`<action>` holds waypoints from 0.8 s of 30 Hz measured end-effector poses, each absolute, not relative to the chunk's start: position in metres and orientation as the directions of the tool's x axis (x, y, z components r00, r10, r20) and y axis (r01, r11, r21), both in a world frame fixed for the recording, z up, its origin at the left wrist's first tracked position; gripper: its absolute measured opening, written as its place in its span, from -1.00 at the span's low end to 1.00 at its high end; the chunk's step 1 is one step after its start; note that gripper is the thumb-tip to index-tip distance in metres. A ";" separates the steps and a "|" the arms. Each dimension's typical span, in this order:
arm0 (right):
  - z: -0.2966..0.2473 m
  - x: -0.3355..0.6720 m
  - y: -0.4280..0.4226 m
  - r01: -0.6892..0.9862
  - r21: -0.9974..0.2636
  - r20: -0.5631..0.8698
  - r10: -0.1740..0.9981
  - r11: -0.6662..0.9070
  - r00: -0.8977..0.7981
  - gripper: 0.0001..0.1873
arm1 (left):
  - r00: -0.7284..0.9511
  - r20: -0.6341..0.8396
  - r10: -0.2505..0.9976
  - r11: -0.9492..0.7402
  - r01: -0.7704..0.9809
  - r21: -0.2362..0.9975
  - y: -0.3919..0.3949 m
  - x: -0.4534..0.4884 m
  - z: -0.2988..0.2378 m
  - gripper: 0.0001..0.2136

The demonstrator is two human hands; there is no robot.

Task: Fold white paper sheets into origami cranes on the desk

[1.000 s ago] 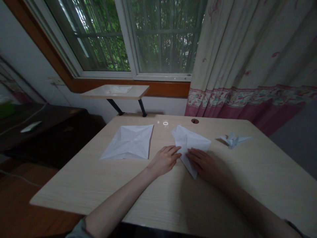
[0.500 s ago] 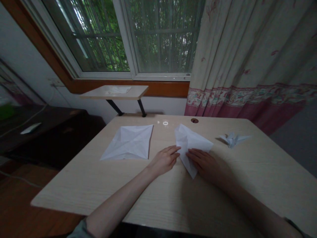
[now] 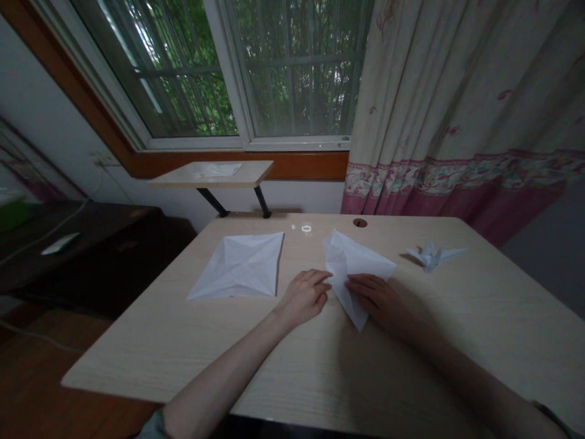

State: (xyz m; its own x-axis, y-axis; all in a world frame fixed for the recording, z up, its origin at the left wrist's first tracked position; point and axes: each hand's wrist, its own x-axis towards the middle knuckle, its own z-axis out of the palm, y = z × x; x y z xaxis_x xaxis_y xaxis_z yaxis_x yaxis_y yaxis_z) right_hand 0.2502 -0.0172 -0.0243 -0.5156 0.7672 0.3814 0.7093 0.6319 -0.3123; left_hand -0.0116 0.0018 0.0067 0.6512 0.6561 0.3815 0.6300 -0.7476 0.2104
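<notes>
A partly folded white paper lies on the light wooden table in front of me. My left hand rests beside its left edge, fingertips touching the paper, fingers loosely extended. My right hand lies flat on the lower right part of the paper, pressing it down with fingers stretched toward the fold. A creased, unfolded white sheet lies to the left of my hands. A small finished paper crane sits at the right.
A cable hole is near the table's far edge. Behind it a small raised shelf holds another paper. A dark low cabinet stands at left; a flowered curtain hangs at right beside the window.
Both hands stay on the folded paper with only slight finger shifts; the view has moved a little.
</notes>
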 end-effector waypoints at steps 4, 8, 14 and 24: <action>-0.024 0.250 -0.017 0.698 -0.319 0.382 0.761 0.641 -0.525 -0.55 | 0.580 0.417 0.700 -0.697 0.682 0.221 0.001 -0.010 0.011 -0.82; -0.022 0.249 -0.018 0.707 -0.305 0.363 0.764 0.639 -0.534 -0.56 | 0.501 0.422 0.756 -0.626 0.743 0.239 0.001 -0.007 0.013 -0.88; -0.023 0.247 -0.018 0.707 -0.278 0.369 0.752 0.651 -0.547 -0.55 | 0.445 0.387 0.807 -0.541 0.821 0.184 0.001 -0.003 0.015 -0.85; -0.024 0.245 -0.020 0.704 -0.231 0.352 0.732 0.672 -0.583 -0.54 | 0.396 0.335 0.855 -0.450 0.887 0.102 0.004 0.001 0.012 -0.79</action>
State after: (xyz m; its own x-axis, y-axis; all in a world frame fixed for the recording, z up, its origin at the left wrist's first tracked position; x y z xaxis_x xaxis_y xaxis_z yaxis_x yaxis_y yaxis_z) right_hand 0.2452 -0.0197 -0.0238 -0.5829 0.7323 0.3522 0.7040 0.6716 -0.2312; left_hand 0.0010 0.0038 0.0123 0.3956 0.8551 0.3351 0.8871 -0.4502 0.1017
